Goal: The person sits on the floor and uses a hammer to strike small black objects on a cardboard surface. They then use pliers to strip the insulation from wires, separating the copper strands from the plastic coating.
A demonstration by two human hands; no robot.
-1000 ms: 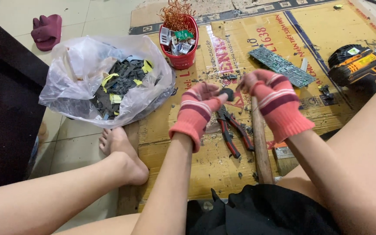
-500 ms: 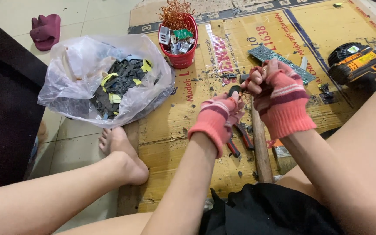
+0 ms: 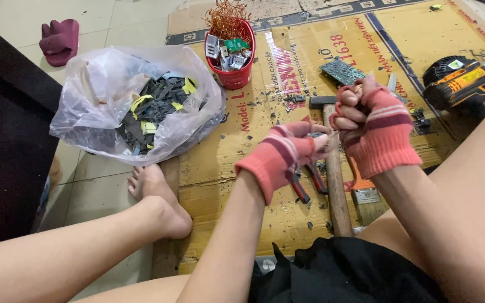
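Note:
Both my hands wear red-and-pink fingerless gloves and meet above the cardboard. My right hand (image 3: 373, 124) is clenched in a tight fist around a small part, of which only a tip shows at the top. My left hand (image 3: 288, 151) reaches over with its fingers pinched against the underside of that fist, on the same small part. Most of the part is hidden by the fingers. Right below the hands lie a wooden-handled hammer (image 3: 335, 179) and red-handled pliers (image 3: 304, 182).
A flattened cardboard sheet (image 3: 220, 168) covers the floor. A red bucket (image 3: 237, 76) holds copper wire and parts, and a plastic bag (image 3: 136, 106) holds dark scraps. A circuit board (image 3: 341, 70), an orange drill (image 3: 467, 81), a scraper (image 3: 366, 193), a maroon slipper (image 3: 60, 39) and my bare foot (image 3: 158, 196) are around.
Both hands have lifted off the cardboard toward me. The right hand has closed into a tighter fist over the small part, and the left has shifted under it.

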